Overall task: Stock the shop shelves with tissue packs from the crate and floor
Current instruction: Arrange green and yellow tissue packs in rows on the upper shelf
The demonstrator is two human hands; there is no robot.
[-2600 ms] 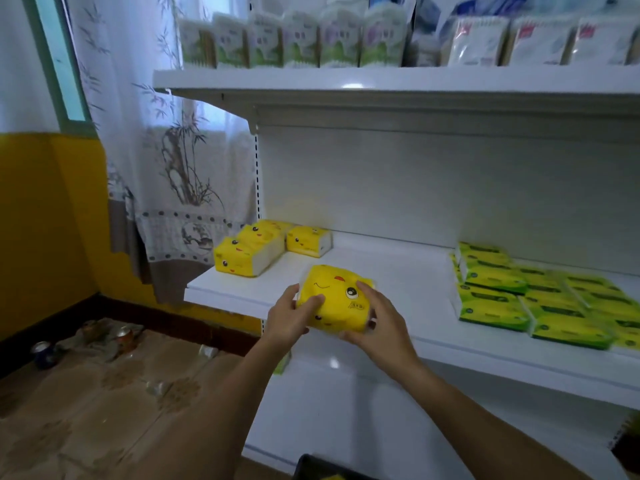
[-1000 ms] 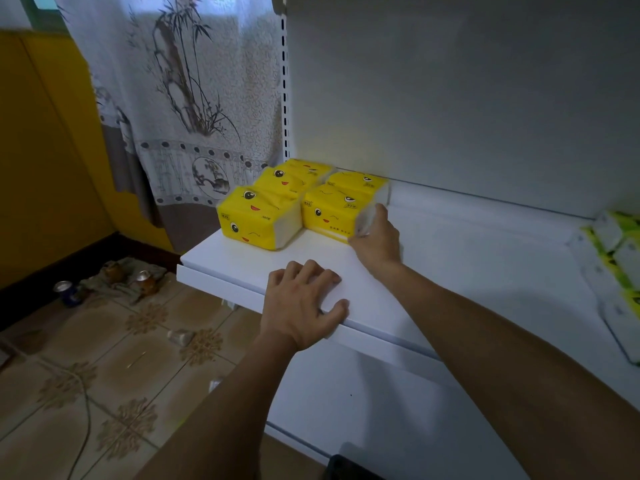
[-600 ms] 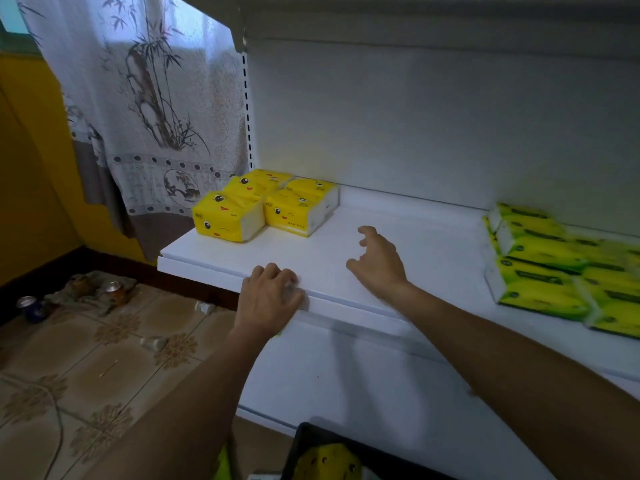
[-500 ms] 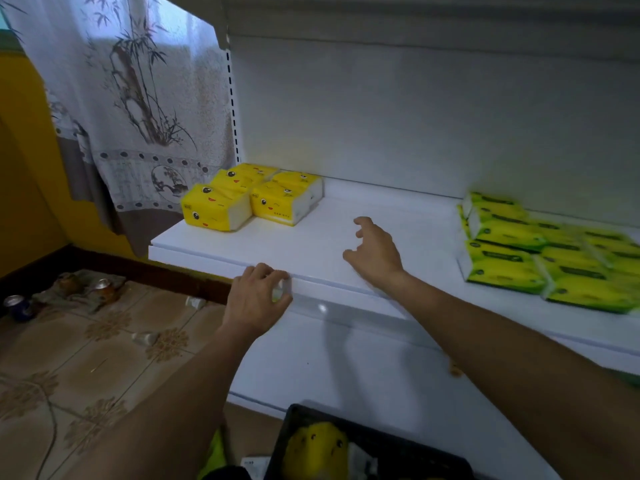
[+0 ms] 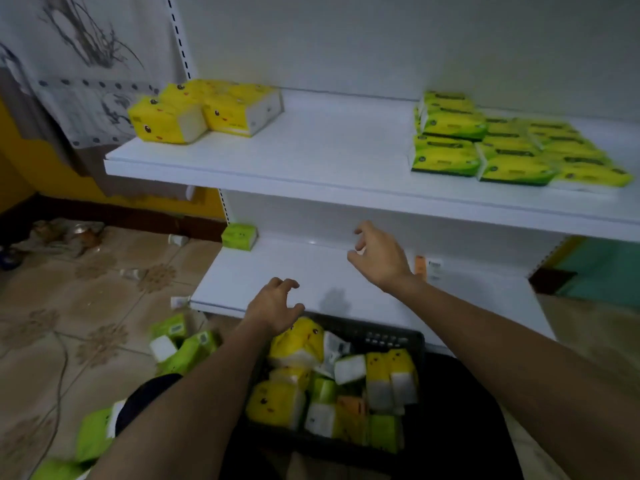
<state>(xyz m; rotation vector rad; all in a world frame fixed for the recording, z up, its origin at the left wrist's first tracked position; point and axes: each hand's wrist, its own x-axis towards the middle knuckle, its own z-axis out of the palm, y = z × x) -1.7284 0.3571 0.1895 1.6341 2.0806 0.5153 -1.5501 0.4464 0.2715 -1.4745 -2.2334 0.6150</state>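
Note:
A black crate [image 5: 398, 337] below me holds several yellow, green and orange tissue packs, one yellow pack [image 5: 299, 339] on top. My left hand [image 5: 275, 306] hovers just above that pack, fingers spread and empty. My right hand [image 5: 381, 258] hangs open over the lower shelf [image 5: 277, 271], holding nothing. On the upper shelf [image 5: 329, 147], yellow packs [image 5: 204, 110] sit at the left and green packs [image 5: 502, 147] at the right. Green packs [image 5: 180, 344] lie on the floor left of the crate.
One small green pack [image 5: 239, 236] stands at the back left of the lower shelf, and price tags [image 5: 427, 266] lie near my right wrist. Cans and litter [image 5: 62, 232] sit on the tiled floor by the yellow wall. A patterned curtain [image 5: 86, 64] hangs left of the shelves.
My view has tipped down to the crate and lower shelf. Both hands have left the upper shelf's edge and dropped; the left now hangs over the crate, the right over the lower shelf.

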